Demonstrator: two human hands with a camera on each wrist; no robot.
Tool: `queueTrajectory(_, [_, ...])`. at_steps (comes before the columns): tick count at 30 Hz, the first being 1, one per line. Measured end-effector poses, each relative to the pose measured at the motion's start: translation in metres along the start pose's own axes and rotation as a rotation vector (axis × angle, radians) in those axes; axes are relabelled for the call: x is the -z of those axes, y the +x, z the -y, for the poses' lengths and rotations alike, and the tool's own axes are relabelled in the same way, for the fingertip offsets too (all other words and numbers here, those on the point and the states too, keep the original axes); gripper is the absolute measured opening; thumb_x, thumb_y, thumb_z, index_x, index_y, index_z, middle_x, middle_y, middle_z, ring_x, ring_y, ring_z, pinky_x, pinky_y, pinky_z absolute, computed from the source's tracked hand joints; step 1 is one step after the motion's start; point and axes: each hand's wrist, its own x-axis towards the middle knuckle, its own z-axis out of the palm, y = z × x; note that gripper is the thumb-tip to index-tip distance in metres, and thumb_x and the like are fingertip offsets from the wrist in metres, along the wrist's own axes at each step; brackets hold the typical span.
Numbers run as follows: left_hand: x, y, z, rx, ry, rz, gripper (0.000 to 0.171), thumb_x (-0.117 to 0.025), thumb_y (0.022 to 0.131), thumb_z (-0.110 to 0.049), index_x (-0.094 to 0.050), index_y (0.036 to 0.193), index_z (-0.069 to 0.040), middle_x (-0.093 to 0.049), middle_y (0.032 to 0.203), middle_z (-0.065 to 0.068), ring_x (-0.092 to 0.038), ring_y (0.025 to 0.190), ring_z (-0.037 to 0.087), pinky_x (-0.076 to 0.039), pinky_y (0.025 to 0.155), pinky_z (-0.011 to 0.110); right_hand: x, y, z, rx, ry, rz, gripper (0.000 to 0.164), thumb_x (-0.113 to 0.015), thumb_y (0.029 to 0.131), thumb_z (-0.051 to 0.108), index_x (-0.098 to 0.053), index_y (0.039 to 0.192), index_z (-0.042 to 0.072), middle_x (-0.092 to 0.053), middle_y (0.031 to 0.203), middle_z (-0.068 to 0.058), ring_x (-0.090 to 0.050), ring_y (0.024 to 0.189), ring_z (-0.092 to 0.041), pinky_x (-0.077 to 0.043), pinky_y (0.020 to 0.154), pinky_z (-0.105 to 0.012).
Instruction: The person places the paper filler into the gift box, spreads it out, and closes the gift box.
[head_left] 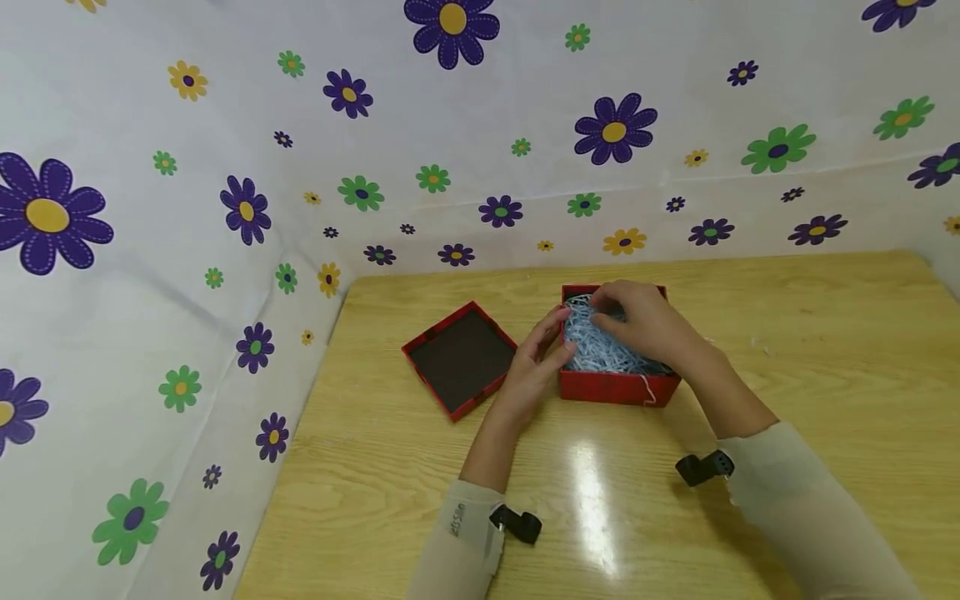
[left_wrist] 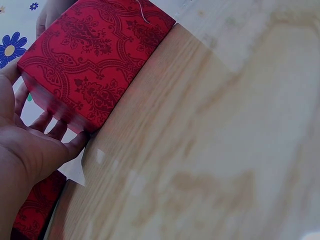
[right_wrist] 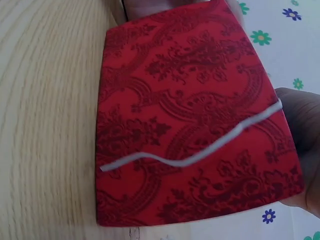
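Note:
A red patterned box (head_left: 611, 387) stands on the table, filled with pale blue shredded paper (head_left: 600, 346). My left hand (head_left: 531, 362) rests against the box's left wall; in the left wrist view its fingers (left_wrist: 42, 122) lie spread along that side. Over the filling, my right hand (head_left: 645, 321) reaches in from the right. Its thumb and index finger are bent downward with a gap between them, their tips right at the shredded paper. One pale strand (right_wrist: 190, 161) hangs down the box's front wall.
Left of the box lies a red-rimmed lid (head_left: 461, 358), its dark inside facing up. The wooden table (head_left: 390, 492) meets a white flower-print cloth (head_left: 480, 100) at the back and left. Small pale scraps (head_left: 761, 346) lie to the right.

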Motion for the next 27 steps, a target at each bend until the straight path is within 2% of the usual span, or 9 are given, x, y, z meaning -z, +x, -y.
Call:
queueTrajectory(8, [0.001,0.000,0.000,0.015,-0.020,0.022,0.050,-0.062,0.109,-0.020,-0.052,0.157,-0.031,-0.030,0.170,-0.013,-0.032,0.157,0.023,-0.038,0.122,0.046,-0.013,0.000,0.001,0.115,0.008,0.107,0.020,-0.071,0.101,0.008,-0.072,0.119,0.001,-0.076,0.112,-0.012,-0.071,0.105,-0.028,-0.058,0.096,-0.051])
queueTrajectory(11, [0.001,0.000,0.000,0.006,-0.016,0.021,0.050,-0.061,0.109,-0.019,-0.051,0.157,-0.030,-0.030,0.171,-0.012,-0.032,0.157,0.023,-0.039,0.121,0.046,-0.014,-0.002,0.003,0.131,-0.002,0.117,0.019,-0.071,0.101,0.008,-0.072,0.118,0.002,-0.076,0.109,-0.011,-0.071,0.103,-0.027,-0.059,0.093,-0.050])
queueTrajectory(15, [0.001,0.000,0.000,0.007,-0.009,0.025,0.050,-0.062,0.109,-0.020,-0.051,0.157,-0.030,-0.030,0.170,-0.013,-0.033,0.156,0.022,-0.042,0.119,0.045,-0.008,-0.008,0.010,0.090,-0.010,0.061,0.022,-0.070,0.102,0.011,-0.073,0.121,0.000,-0.076,0.112,-0.014,-0.072,0.104,-0.030,-0.059,0.092,-0.052])
queueTrajectory(20, [0.002,0.001,-0.003,0.004,-0.001,0.010,0.052,-0.063,0.108,-0.018,-0.052,0.157,-0.030,-0.032,0.169,-0.014,-0.034,0.155,0.021,-0.042,0.119,0.042,0.002,-0.014,0.020,-0.015,-0.008,-0.041,0.027,-0.070,0.102,0.013,-0.071,0.123,-0.003,-0.075,0.115,-0.019,-0.070,0.107,-0.036,-0.056,0.096,-0.057])
queueTrajectory(27, [0.001,0.001,-0.002,-0.003,0.000,0.008,0.053,-0.063,0.108,-0.016,-0.051,0.158,-0.028,-0.034,0.168,-0.015,-0.034,0.155,0.018,-0.040,0.121,0.041,0.003,-0.011,0.018,-0.087,0.003,-0.104,0.028,-0.066,0.103,0.013,-0.070,0.123,-0.006,-0.071,0.120,-0.026,-0.066,0.113,-0.041,-0.052,0.102,-0.060])
